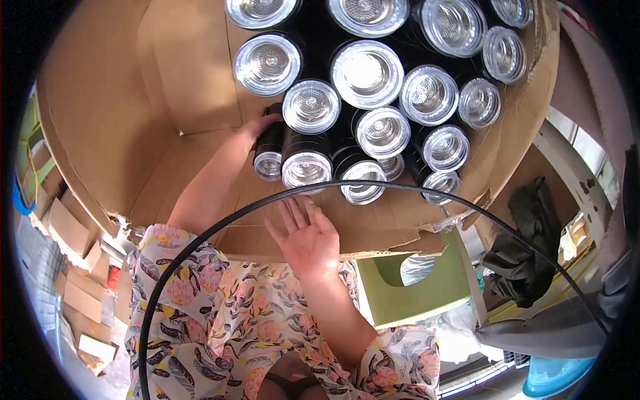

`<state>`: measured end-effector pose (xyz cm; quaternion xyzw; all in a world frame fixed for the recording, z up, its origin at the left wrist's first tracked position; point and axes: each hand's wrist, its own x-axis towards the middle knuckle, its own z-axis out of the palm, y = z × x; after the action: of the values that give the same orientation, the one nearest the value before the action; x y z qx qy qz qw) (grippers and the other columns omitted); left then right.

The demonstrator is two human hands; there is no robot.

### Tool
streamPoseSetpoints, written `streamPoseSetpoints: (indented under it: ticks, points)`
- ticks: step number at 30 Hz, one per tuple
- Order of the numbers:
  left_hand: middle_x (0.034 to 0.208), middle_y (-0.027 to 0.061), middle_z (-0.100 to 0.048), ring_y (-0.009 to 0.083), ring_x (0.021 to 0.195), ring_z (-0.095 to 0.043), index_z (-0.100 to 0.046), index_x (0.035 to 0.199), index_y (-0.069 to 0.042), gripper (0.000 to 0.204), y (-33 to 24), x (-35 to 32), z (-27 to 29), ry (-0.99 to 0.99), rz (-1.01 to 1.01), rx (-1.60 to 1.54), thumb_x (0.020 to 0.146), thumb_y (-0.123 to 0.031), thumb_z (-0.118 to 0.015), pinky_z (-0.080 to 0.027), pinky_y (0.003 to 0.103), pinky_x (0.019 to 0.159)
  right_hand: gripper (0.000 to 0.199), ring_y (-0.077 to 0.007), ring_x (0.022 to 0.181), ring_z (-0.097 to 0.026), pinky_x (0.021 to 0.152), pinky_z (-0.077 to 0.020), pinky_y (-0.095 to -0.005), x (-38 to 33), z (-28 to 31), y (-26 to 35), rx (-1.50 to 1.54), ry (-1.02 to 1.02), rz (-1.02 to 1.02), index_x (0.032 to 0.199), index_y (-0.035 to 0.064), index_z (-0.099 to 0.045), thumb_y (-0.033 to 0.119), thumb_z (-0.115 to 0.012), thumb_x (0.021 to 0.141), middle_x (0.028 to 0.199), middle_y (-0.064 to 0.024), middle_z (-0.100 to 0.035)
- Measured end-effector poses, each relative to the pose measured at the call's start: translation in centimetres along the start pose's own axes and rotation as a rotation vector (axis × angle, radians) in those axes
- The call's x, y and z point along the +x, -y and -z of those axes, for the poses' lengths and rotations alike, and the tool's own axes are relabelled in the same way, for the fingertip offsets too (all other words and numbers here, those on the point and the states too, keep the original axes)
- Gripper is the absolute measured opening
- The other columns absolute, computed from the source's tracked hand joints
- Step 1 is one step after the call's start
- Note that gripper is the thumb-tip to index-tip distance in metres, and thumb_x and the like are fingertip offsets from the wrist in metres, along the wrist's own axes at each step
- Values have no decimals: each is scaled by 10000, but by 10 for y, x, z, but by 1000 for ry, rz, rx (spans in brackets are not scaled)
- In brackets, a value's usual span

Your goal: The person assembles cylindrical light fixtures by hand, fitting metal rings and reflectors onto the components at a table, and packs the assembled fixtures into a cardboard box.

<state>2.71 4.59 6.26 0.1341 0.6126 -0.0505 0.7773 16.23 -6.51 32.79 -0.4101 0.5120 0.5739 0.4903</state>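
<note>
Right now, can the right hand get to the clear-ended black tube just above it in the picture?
Probably yes: the right hand looks open and empty, close to the black tube. A black cable crosses between them in view, but its depth is unclear.

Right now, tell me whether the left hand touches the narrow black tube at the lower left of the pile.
Touching. In the head view, the left hand has its fingers across the dark body of the narrow black tube, no gap showing.
</note>
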Motion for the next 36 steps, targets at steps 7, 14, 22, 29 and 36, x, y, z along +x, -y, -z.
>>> streamPoseSetpoints:
  ticks: [7,14,22,29,36]
  points:
    - [1127,154,-561,263,951,-582,-406,1268,-44,738,2,1,-6,4,-11,2,686,-350,-741,-503,384,754,621,-261,1358,-171,1073,-186,-552,-3,4,3,18,104,39,1390,92,-190,237,-502,872,1426,-136,-219]
    - [1132,153,-558,263,954,-581,-402,1271,-44,735,7,6,-6,18,-8,10,693,-357,-732,-501,386,753,524,-237,1370,-134,1051,-175,-562,30,-16,-13,41,-65,-108,1390,172,-213,259,-411,914,1443,-80,-211]
    - [1136,153,-556,262,958,-579,-397,1274,-45,732,34,19,-10,49,41,-12,702,-366,-722,-500,388,751,391,-232,1308,-248,1026,-197,-595,36,-27,-11,42,-58,30,1289,177,-365,317,-382,924,1366,-10,-340]
    - [1141,152,-554,262,962,-577,-393,1277,-46,729,59,27,-13,70,96,-9,710,-374,-713,-499,389,749,469,-196,1257,-351,993,-275,-562,51,-33,-15,215,92,-27,1343,269,-284,429,-353,907,1358,7,-367]
    - [1145,152,-552,262,965,-575,-389,1280,-46,726,49,16,-11,48,89,-28,718,-381,-704,-498,390,748,402,-201,1158,-461,971,-328,-505,56,-38,-24,254,149,19,1247,245,-403,458,-321,916,1274,5,-468]
